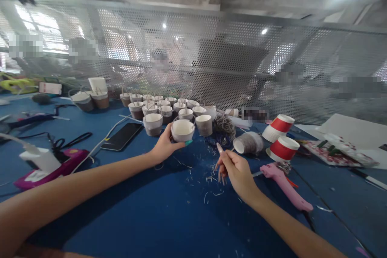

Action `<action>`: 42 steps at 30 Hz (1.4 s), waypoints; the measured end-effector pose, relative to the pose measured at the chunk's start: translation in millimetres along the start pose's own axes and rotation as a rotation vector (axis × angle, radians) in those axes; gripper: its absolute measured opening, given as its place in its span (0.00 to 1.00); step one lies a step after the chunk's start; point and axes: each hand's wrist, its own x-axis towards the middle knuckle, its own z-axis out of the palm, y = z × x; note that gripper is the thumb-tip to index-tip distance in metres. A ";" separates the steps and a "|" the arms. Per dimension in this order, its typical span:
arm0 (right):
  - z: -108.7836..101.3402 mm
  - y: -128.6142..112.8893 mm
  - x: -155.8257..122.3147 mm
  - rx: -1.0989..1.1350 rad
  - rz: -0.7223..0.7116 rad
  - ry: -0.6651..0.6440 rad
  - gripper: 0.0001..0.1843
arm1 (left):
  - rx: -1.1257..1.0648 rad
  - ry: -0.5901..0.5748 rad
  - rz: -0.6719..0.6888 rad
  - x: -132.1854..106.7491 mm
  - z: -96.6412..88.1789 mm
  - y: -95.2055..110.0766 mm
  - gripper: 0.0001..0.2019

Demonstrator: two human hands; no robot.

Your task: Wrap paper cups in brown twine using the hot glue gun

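Note:
My left hand (167, 145) is closed around a small paper-cup basket (182, 130), pale inside, with a thin arched handle. The thumb lies along its front and the cup stays upright, at the near edge of a group of similar cup baskets (152, 124). Over the blue table (181, 213), my right hand (237, 171) has one finger stretched forward and the others loosely bent apart, with nothing visible gripped. Pale thread-like scraps (211, 177) lie beneath it. Just beyond are a tangle of grey-brown cord (224, 125) and a cord-wrapped cup (248, 143) on its side.
A pink glue gun (287, 187) and red-and-white paper cups (283, 148) are at the right. On the left lie a black phone (122, 136) and a magenta power strip (72, 157) with a white plug and cables. A perforated metal screen (181, 56) stands behind.

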 end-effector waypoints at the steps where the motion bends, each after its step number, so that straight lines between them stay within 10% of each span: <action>1: 0.3 0.0 -0.3 -0.003 -0.003 -0.013 0.28 | 0.006 0.023 -0.014 4.3 -2.7 -2.9 0.37; 9: 0.6 0.0 -1.2 -0.140 -0.079 -0.151 0.25 | 0.278 0.122 -0.115 30.3 -21.0 -23.8 0.33; 23: -3.1 -4.4 -0.2 -0.320 -0.240 -0.172 0.24 | 0.780 -0.110 0.250 41.8 -30.3 -0.9 0.33; 30: -5.8 -1.6 2.2 -0.497 -0.303 -0.062 0.22 | 1.184 -0.384 0.386 58.9 -32.6 19.6 0.38; 42: -14.7 -6.4 10.6 -0.736 -0.389 0.272 0.11 | 1.433 -0.404 0.198 63.7 -22.9 23.6 0.28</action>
